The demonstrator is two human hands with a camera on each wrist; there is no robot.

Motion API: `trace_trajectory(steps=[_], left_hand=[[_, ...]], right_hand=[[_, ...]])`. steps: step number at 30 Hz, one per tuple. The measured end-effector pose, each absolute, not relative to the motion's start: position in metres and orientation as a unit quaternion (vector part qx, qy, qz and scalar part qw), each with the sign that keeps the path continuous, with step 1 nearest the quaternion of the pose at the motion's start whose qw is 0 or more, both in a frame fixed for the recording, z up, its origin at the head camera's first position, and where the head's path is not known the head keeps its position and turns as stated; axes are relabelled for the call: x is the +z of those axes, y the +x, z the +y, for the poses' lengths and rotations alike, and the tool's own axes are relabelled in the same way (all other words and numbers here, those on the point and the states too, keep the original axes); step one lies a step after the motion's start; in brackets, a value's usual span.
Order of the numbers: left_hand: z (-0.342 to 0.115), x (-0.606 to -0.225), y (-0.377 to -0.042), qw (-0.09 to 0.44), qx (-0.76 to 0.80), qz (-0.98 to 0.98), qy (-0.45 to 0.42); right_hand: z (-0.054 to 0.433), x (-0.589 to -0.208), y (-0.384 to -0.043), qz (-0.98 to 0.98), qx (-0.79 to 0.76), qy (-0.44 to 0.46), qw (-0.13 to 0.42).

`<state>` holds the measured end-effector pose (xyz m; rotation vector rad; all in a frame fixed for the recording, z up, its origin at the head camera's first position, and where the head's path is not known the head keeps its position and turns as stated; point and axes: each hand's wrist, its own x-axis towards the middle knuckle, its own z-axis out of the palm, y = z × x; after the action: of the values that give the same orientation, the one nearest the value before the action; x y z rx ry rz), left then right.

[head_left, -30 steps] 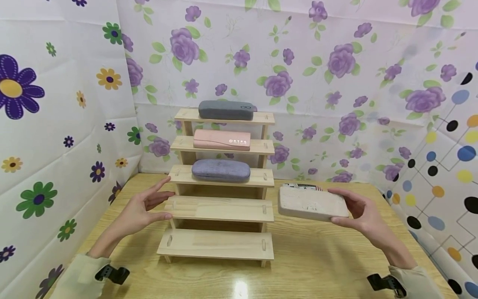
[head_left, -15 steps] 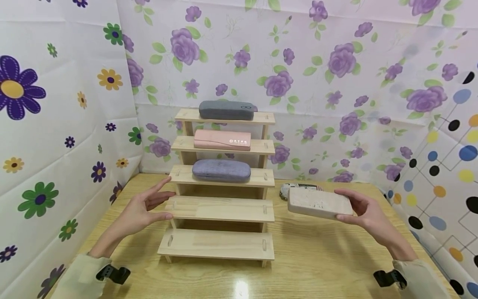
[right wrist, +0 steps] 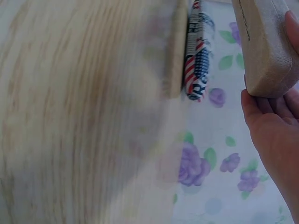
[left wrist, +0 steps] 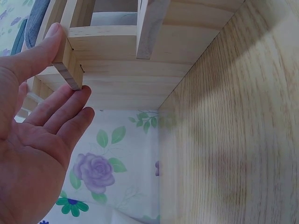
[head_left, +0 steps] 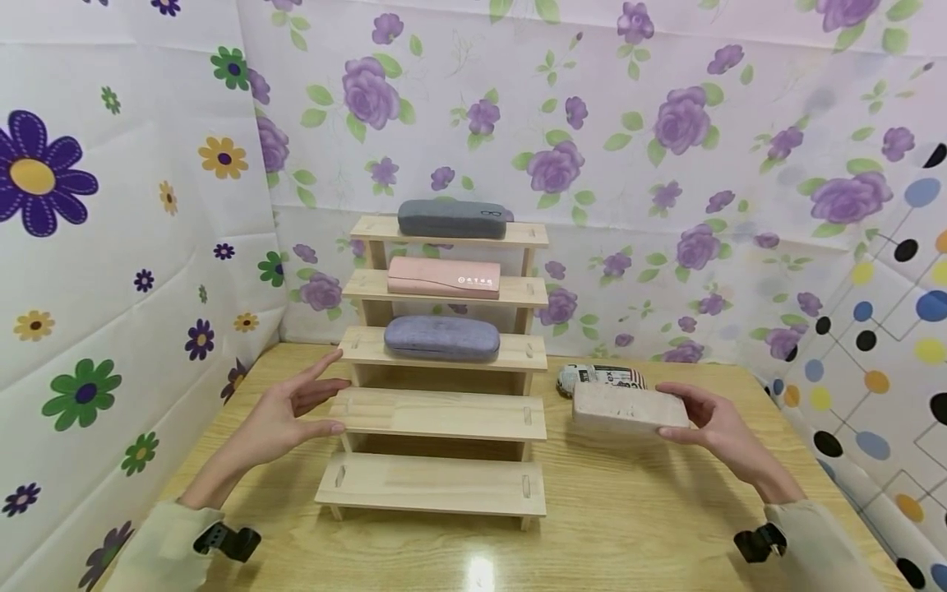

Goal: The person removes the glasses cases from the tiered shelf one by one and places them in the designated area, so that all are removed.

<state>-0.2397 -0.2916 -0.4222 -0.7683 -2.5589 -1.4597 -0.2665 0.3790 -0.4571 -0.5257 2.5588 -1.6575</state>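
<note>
At the centre right of the head view, the right hand (head_left: 718, 423) grips the pale case (head_left: 620, 404) by its right end, thumb and fingers bent around it, holding it above the desk (head_left: 636, 526). Just behind the case lies a pouch (head_left: 607, 376) printed with lettering and stripes. At the centre left, the left hand (head_left: 274, 419) pinches the end of a board of the wooden rack (head_left: 444, 413) between thumb and fingers. Up the frame, a purple-blue case (head_left: 441, 338), a pink case (head_left: 442, 277) and a grey case (head_left: 451, 219) rest on its three upper shelves.
</note>
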Motion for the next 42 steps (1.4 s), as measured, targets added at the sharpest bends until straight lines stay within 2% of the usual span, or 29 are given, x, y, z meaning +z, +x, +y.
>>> trace_trajectory(steps=[10,21,37,42], left_hand=[[-0.293,-0.423,-0.24,0.052,-0.478,-0.839,-0.255],[-0.293,-0.425,-0.24,0.05,-0.485,-0.832,-0.263],[-0.292,-0.423,-0.24,0.056,-0.488,-0.83,-0.265],[-0.291,-0.422,-0.239,0.052,-0.487,-0.832,-0.26]], right_hand=[[0.382,-0.478,-0.286,0.839,-0.518,-0.162,0.034],[0.378,-0.49,-0.293,0.833,-0.528,-0.161,0.044],[0.378,-0.489,-0.301,0.847,-0.508,-0.143,0.07],[0.38,-0.488,-0.302,0.866,-0.474,-0.15,0.062]])
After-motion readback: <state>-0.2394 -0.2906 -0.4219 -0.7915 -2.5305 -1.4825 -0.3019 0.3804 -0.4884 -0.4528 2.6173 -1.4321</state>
